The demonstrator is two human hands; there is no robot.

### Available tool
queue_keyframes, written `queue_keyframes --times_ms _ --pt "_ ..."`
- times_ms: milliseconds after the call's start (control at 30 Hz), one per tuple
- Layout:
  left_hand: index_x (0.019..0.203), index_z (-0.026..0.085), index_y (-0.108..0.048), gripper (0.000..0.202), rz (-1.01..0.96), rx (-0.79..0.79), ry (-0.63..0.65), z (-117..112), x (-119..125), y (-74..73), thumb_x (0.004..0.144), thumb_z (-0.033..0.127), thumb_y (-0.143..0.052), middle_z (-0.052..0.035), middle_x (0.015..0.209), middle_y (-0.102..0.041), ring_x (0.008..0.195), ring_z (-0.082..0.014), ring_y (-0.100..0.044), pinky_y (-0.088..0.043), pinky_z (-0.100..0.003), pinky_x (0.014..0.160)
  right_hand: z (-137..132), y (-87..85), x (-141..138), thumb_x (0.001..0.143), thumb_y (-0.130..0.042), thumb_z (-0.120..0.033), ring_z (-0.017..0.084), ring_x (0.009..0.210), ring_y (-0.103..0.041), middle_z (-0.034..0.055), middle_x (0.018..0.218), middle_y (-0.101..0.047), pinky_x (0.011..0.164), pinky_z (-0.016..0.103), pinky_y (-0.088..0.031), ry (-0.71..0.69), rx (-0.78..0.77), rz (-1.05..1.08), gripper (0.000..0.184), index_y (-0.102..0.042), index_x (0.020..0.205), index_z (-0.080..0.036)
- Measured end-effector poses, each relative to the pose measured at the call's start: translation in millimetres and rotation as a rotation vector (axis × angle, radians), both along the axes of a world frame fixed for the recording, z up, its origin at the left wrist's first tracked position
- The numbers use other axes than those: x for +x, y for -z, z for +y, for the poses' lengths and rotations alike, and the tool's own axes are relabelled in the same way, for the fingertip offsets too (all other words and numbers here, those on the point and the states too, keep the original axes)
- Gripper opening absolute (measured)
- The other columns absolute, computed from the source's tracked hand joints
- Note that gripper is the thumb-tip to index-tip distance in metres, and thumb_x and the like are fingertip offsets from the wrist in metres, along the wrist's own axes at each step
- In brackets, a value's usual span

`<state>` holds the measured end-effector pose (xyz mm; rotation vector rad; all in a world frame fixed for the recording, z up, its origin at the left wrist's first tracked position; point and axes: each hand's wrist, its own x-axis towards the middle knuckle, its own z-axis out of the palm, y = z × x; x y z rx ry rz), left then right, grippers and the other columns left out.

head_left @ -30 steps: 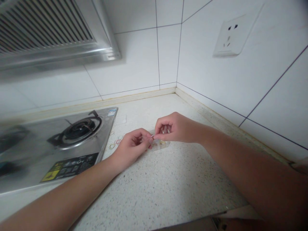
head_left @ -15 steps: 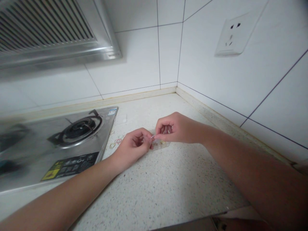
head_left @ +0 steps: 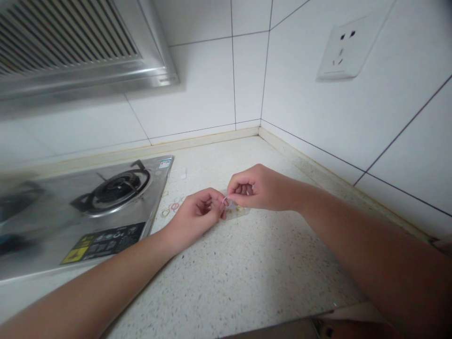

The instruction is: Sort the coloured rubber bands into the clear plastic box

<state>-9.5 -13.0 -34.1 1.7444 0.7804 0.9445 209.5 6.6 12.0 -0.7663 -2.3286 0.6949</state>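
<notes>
Over a small clear plastic box [head_left: 242, 213], my left hand [head_left: 196, 214] and my right hand [head_left: 252, 188] face each other with their fingertips nearly meeting. A thin pale rubber band [head_left: 225, 199] runs between them, pinched by both thumbs and forefingers. Inside the box, partly covered by my hands, some yellowish bits show. Left of my left hand, several small coloured rubber bands [head_left: 174, 206] lie on the speckled countertop [head_left: 226, 273], among them a red one and a yellow-green one.
A flat clear plastic piece [head_left: 178, 174], perhaps a lid, lies behind the loose bands. To the left is a gas stove [head_left: 151, 188] with a black burner [head_left: 122, 188], under a range hood [head_left: 155, 77]. Tiled walls meet in the corner, and a socket [head_left: 341, 49] is on the right.
Both hands stay almost in place. The pale band between the fingertips shows a little more plainly as a curved loop.
</notes>
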Motion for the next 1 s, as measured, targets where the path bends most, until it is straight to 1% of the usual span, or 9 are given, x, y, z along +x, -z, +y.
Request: queue_keyframes --times_ms 367,500,633,700,767,833,900,1000 --pt "0.091 0.015 -0.061 0.024 -0.006 -0.057 -0.023 -2 0 -4.4 0.092 0.039 -0.066 0.0001 0.069 -0.062 0.056 -0.0086 -0.049 -0.037 -0.022 0.053 -1 -0.8 0 0.088 -0.063 -0.025 0.009 0.063 -0.055 -0.0003 0.07 -0.067 0.062 0.023 -0.04 0.026 -0.009 -0.014 0.014 -0.072 0.085 -0.015" --pt "0.092 0.015 -0.061 0.024 -0.029 -0.064 -0.03 -2 1 -3.4 0.091 0.038 -0.068 0.0007 0.067 -0.062 0.055 -0.0081 -0.048 -0.036 -0.021 0.052 -1 -1.1 0 0.089 -0.062 -0.025 0.009 0.063 -0.055 -0.0003 0.07 -0.066 0.061 0.023 -0.04 0.031 -0.003 -0.014 0.015 -0.072 0.086 -0.014" --pt "0.09 0.016 -0.061 0.024 -0.041 -0.065 -0.071 -1 2 -2.8 0.09 0.038 -0.069 0.0013 0.067 -0.061 0.054 -0.0077 -0.048 -0.035 -0.021 0.051 -1 -1.1 0 0.089 -0.062 -0.026 0.009 0.063 -0.055 -0.0003 0.07 -0.066 0.06 0.022 -0.04 0.024 0.004 -0.016 0.015 -0.072 0.086 -0.014" --pt "0.089 0.016 -0.061 0.025 -0.042 -0.065 -0.091 1 3 -3.1 0.089 0.038 -0.071 0.0017 0.066 -0.061 0.053 -0.0074 -0.047 -0.035 -0.021 0.051 1 0.6 1 0.09 -0.062 -0.028 0.009 0.063 -0.055 0.0 0.071 -0.067 0.06 0.023 -0.04 0.034 -0.004 -0.011 0.017 -0.071 0.087 -0.015" --pt "0.089 0.015 -0.062 0.026 -0.053 -0.068 -0.11 2 4 -3.2 0.086 0.037 -0.075 0.0022 0.065 -0.06 0.053 -0.0073 -0.047 -0.035 -0.021 0.05 5 3.9 4 0.092 -0.062 -0.033 0.009 0.061 -0.054 0.0005 0.072 -0.068 0.058 0.023 -0.039 0.078 -0.024 0.017 0.02 -0.07 0.092 -0.015" --pt "0.089 0.015 -0.063 0.028 -0.063 -0.076 -0.132 3 4 -3.0 0.083 0.038 -0.078 0.0025 0.065 -0.06 0.052 -0.0074 -0.047 -0.034 -0.021 0.05 12 7.8 8 0.092 -0.061 -0.036 0.009 0.057 -0.052 0.0006 0.071 -0.067 0.055 0.024 -0.036 0.169 -0.035 0.067 0.023 -0.069 0.097 -0.015" --pt "0.089 0.015 -0.064 0.029 -0.057 -0.085 -0.159 6 4 -2.3 0.081 0.039 -0.078 0.0025 0.065 -0.06 0.053 -0.0077 -0.047 -0.034 -0.021 0.05 18 10.7 11 0.092 -0.06 -0.037 0.011 0.059 -0.055 0.0013 0.07 -0.068 0.056 0.024 -0.036 0.263 -0.032 0.077 0.023 -0.068 0.095 -0.016" --pt "0.088 0.015 -0.065 0.029 -0.011 -0.072 -0.189 10 2 -0.5 0.082 0.04 -0.077 0.0021 0.065 -0.06 0.055 -0.0085 -0.049 -0.036 -0.021 0.052 25 12.3 14 0.091 -0.06 -0.037 0.011 0.056 -0.053 0.0014 0.074 -0.071 0.056 0.026 -0.034 0.445 0.01 -0.079 0.02 -0.069 0.095 -0.019"
